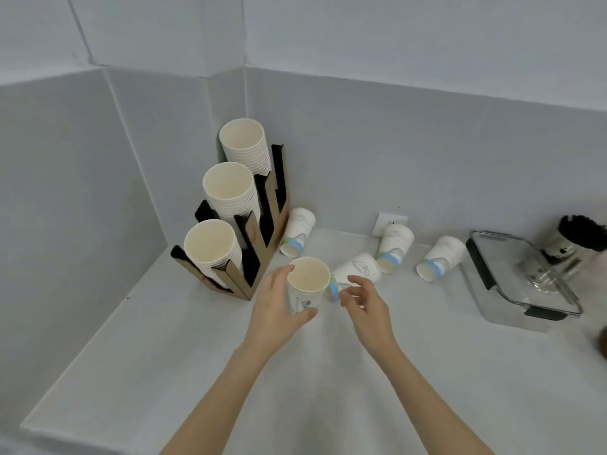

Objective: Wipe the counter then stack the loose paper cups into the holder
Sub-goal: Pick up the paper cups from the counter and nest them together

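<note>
My left hand [279, 310] grips an upright white paper cup [307, 280], mouth up, just right of the brown and black cup holder [244, 257]. The holder stands in the counter's corner with three tiers of stacked cups [226, 188]. My right hand [364, 302] hovers open beside the held cup, its fingers close to a paper cup lying on its side [356, 269]. Three more loose cups lie tipped over along the back wall: one next to the holder [297, 231], one by the socket [394, 247] and one further right [441, 259].
A clear glass container with black clips [522, 280] sits at the right. Behind it stands a metal canister with dark sticks [574, 241]. A wall socket [389, 222] is at the back. The white counter [197, 356] ends in an edge at the left front.
</note>
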### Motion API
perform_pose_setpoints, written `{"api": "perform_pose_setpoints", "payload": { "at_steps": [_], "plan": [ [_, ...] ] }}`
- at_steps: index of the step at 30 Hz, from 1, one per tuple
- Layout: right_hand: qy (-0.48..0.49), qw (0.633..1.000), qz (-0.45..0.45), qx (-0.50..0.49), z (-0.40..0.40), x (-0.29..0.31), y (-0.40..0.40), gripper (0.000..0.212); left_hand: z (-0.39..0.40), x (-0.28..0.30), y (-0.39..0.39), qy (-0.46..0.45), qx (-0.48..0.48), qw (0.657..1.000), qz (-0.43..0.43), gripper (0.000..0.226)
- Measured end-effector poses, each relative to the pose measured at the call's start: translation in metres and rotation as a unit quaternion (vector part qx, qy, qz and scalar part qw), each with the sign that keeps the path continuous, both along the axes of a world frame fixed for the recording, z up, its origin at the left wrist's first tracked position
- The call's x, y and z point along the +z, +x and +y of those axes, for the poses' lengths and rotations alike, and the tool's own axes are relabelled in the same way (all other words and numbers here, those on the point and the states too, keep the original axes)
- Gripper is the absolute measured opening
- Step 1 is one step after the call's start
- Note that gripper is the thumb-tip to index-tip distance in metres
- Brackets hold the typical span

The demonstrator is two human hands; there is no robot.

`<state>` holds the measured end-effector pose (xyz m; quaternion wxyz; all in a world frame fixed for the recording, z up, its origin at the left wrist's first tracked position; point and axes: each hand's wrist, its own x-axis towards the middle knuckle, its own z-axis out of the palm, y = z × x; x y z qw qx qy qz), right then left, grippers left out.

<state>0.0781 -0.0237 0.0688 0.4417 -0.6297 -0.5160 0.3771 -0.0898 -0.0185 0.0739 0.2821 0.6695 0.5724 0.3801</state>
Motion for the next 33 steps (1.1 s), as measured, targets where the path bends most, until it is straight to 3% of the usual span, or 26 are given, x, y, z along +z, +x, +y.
{"api": "perform_pose_setpoints", "payload": {
  "at_steps": [5, 9, 15, 19, 23, 28, 33],
  "plan": [
    [-0.084, 0.989, 0.087, -0.082, 0.045, -0.010, 0.031, 0.035, 0.034, -0.018, 0.020, -0.022, 0.023, 0.999, 0.020, 0.089],
    [-0.196, 0.952, 0.192, -0.135, 0.077, -0.031, 0.048, 0.042, 0.052, -0.033, 0.031, -0.043, 0.049, 0.997, 0.042, 0.099],
    [-0.294, 0.899, 0.272, -0.175, 0.109, -0.057, 0.052, 0.044, 0.063, -0.045, 0.037, -0.052, 0.084, 0.995, -0.020, 0.097],
    [-0.278, 0.888, 0.285, -0.232, 0.133, -0.078, 0.046, 0.073, 0.070, -0.049, 0.037, -0.056, 0.082, 0.994, -0.036, 0.098],
    [-0.250, 0.883, 0.284, -0.279, 0.147, -0.090, 0.039, 0.086, 0.070, -0.052, 0.032, -0.081, 0.072, 0.993, -0.053, 0.102],
    [-0.232, 0.880, 0.292, -0.293, 0.147, -0.083, 0.033, 0.072, 0.075, -0.056, 0.025, -0.092, 0.057, 0.993, -0.050, 0.099],
    [-0.058, 0.934, 0.281, -0.211, 0.141, -0.029, 0.034, 0.092, 0.076, -0.058, 0.022, -0.082, 0.052, 0.994, -0.047, 0.091]
  ]
}}
